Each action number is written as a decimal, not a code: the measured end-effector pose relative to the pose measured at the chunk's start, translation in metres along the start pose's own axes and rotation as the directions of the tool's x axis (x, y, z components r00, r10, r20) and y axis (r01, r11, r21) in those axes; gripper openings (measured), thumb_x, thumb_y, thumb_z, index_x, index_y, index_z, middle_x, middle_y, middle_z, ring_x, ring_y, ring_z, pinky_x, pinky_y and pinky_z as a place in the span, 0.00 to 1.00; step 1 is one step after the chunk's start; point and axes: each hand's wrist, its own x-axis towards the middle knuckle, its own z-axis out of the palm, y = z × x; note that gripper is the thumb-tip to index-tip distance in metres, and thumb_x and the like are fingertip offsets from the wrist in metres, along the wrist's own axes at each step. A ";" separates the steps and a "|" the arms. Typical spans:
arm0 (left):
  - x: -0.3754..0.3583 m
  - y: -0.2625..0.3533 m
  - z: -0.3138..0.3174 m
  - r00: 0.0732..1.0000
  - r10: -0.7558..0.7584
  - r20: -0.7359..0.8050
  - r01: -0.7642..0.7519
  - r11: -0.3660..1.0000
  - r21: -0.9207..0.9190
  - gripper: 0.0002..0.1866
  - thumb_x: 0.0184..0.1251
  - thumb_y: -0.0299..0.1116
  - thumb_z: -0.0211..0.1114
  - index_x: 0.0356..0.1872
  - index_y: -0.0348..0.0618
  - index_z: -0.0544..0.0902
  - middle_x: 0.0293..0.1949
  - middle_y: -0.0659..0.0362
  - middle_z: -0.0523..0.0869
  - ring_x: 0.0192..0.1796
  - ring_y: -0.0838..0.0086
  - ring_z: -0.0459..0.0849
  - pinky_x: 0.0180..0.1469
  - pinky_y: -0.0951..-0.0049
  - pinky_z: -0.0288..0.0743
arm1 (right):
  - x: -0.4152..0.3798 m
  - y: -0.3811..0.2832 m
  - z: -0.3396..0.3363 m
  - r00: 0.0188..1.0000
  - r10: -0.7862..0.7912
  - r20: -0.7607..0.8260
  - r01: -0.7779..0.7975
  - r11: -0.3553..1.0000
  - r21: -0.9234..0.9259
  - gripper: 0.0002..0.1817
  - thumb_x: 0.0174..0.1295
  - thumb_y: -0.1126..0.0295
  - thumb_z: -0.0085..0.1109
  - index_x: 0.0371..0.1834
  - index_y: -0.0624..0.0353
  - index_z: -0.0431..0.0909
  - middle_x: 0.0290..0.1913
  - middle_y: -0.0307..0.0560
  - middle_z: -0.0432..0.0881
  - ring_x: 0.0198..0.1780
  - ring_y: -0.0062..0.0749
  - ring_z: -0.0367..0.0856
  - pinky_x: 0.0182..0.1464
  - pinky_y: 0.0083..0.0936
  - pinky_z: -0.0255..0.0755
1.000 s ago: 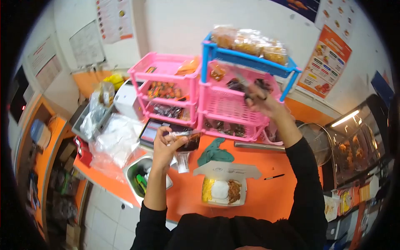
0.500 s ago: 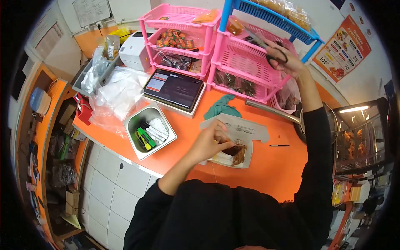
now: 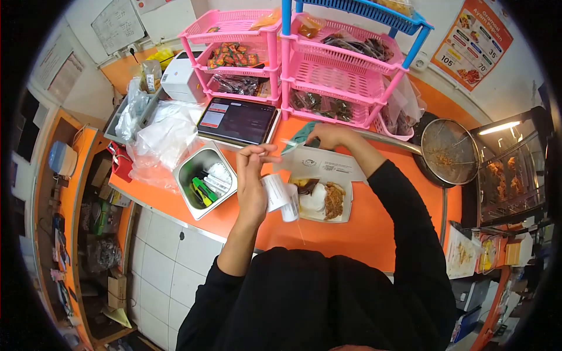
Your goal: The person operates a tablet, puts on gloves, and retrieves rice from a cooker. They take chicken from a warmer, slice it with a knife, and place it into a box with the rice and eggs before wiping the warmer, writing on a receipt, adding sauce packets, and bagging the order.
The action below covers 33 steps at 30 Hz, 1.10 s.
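My left hand (image 3: 252, 184) is raised left of an open cardboard food box (image 3: 345, 217), its fingers bent together around something too blurred to name. A curled white paper slip (image 3: 275, 193) hangs beside that palm; where it is attached is hidden. Closed around the scissors (image 3: 313, 142), my right hand (image 3: 332, 136) is above the box lid, with the blurred blades pointing at my left fingertips. Inside the box lie a fried brown piece of food (image 3: 334, 202), a white wrapped mound (image 3: 314, 199) and a dark glossy packet (image 3: 306, 186).
A green cloth (image 3: 303, 133) lies behind the box. Left stands a metal container (image 3: 182, 175) with markers, then a tablet (image 3: 237, 121) and plastic bags (image 3: 167, 128). Pink basket racks (image 3: 333, 76) line the back. A strainer on a pan (image 3: 449, 152) sits right, beside a lit food cabinet (image 3: 509, 169).
My right hand has come down and left with the scissors, from the pink rack to the box lid. My left hand has lifted off the food and moved left, uncovering the box.
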 end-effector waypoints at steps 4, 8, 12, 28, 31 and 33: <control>0.004 0.006 0.023 0.991 0.114 -0.071 -0.121 0.988 -0.098 0.11 0.77 0.36 0.38 0.45 0.41 0.65 0.45 0.50 0.75 0.42 0.70 0.79 0.50 0.69 0.72 | -0.041 -0.046 -0.029 0.895 0.077 -0.439 0.004 0.983 0.181 0.08 0.52 0.67 0.59 0.29 0.59 0.83 0.25 0.49 0.81 0.28 0.35 0.81 0.33 0.31 0.73; 0.000 0.006 0.052 0.959 0.276 -0.060 -0.279 0.960 -0.035 0.12 0.77 0.38 0.36 0.46 0.41 0.64 0.44 0.50 0.75 0.41 0.70 0.79 0.52 0.68 0.71 | -0.102 -0.114 -0.052 0.867 0.439 -0.237 -0.154 0.688 0.709 0.25 0.60 0.47 0.55 0.25 0.62 0.81 0.19 0.48 0.79 0.24 0.28 0.80 0.30 0.26 0.72; -0.018 0.001 0.081 0.940 0.341 0.019 -0.342 0.939 0.031 0.18 0.74 0.47 0.44 0.50 0.42 0.61 0.49 0.49 0.72 0.47 0.68 0.78 0.52 0.66 0.70 | -0.171 -0.165 -0.031 0.941 0.328 0.085 -0.154 0.189 0.970 0.26 0.63 0.49 0.54 0.44 0.66 0.76 0.26 0.46 0.82 0.26 0.22 0.79 0.29 0.16 0.70; -0.133 -0.099 0.107 0.680 -0.208 0.703 -0.156 0.895 0.417 0.17 0.57 0.18 0.62 0.49 0.37 0.74 0.39 0.53 0.84 0.52 0.66 0.79 0.50 0.70 0.73 | -0.354 -0.155 0.004 0.198 0.735 -0.648 0.783 0.278 0.556 0.19 0.61 0.78 0.54 0.56 0.63 0.69 0.42 0.46 0.79 0.44 0.27 0.78 0.46 0.22 0.74; -0.116 -0.103 0.106 0.842 0.047 0.538 -0.230 0.932 0.278 0.13 0.55 0.18 0.63 0.43 0.40 0.79 0.41 0.53 0.83 0.51 0.61 0.79 0.52 0.69 0.70 | -0.401 -0.153 0.032 0.120 0.599 -0.791 0.908 0.256 0.332 0.12 0.60 0.71 0.58 0.44 0.62 0.71 0.33 0.48 0.80 0.31 0.27 0.79 0.31 0.21 0.75; -0.095 -0.082 0.112 0.814 0.188 0.550 -0.468 0.774 0.427 0.09 0.55 0.19 0.62 0.37 0.42 0.83 0.41 0.53 0.83 0.50 0.62 0.79 0.52 0.68 0.71 | -0.408 -0.163 0.021 0.351 0.515 -0.782 0.914 -0.009 0.405 0.11 0.56 0.67 0.64 0.31 0.60 0.72 0.28 0.48 0.79 0.22 0.28 0.76 0.27 0.19 0.72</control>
